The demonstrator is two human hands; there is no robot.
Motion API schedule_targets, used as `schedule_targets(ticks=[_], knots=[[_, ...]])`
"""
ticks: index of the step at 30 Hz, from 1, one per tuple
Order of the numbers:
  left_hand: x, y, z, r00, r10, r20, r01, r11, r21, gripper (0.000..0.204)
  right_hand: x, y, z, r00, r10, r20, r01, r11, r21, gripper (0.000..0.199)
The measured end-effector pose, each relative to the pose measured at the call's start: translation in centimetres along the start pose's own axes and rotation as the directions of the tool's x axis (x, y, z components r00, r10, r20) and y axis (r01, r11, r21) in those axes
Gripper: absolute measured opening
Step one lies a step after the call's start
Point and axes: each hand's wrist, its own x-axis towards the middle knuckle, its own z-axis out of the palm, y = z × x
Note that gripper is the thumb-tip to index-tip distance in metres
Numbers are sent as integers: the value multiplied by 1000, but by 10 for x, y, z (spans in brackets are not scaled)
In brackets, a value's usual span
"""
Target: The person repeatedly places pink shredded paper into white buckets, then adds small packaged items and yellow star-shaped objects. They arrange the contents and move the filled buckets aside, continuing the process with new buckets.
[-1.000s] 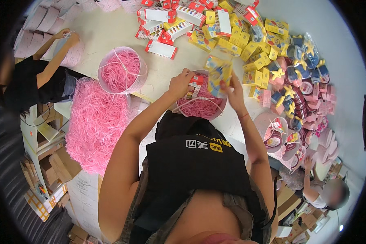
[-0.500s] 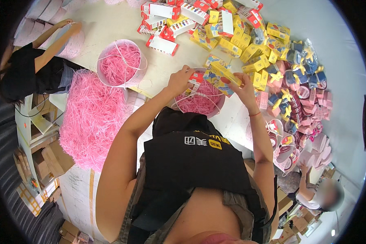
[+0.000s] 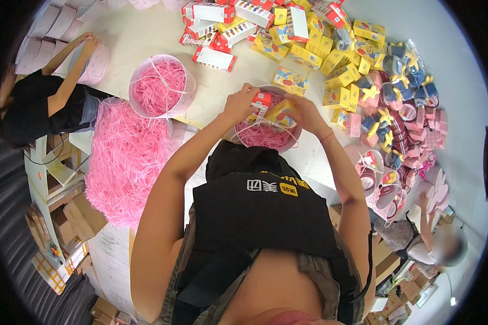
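A pink bucket (image 3: 295, 141) stands right in front of me, filled with pink shredded paper (image 3: 262, 137) and crossed by a white cord handle. At its left rim, my left hand (image 3: 241, 104) is closed around a red and white box (image 3: 261, 100) that stands in the shreds. My right hand (image 3: 309, 116) reaches over the right rim, its fingers closed on a yellow box (image 3: 280, 112) inside the bucket, beside the red one. Another yellow box (image 3: 290, 80) lies on the table just beyond the bucket.
A second bucket of pink shreds (image 3: 160, 89) stands left, near a large pink shred heap (image 3: 126, 162). Red-white boxes (image 3: 214, 58), yellow boxes (image 3: 341, 76) and blue-yellow toys (image 3: 385, 122) pile up far and right. Co-workers are at left (image 3: 49, 103) and right (image 3: 412, 238).
My right hand has brought the yellow box down and leftward, from above the bucket's far right rim into the bucket. My left hand stays on the red and white box.
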Motion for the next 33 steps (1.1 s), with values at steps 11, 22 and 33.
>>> schedule_targets(ticks=[11, 22, 33], knots=[[0, 0, 0, 999, -22, 26, 21, 1000, 14, 60, -7, 17, 15, 973, 17, 229, -41, 994, 104, 69], [1, -1, 1, 999, -30, 43, 30, 999, 10, 60, 13, 7, -17, 992, -14, 125, 17, 999, -30, 56], [7, 6, -2, 997, -66, 43, 67, 997, -23, 62, 6, 16, 9, 992, -21, 122, 43, 983, -180, 46]])
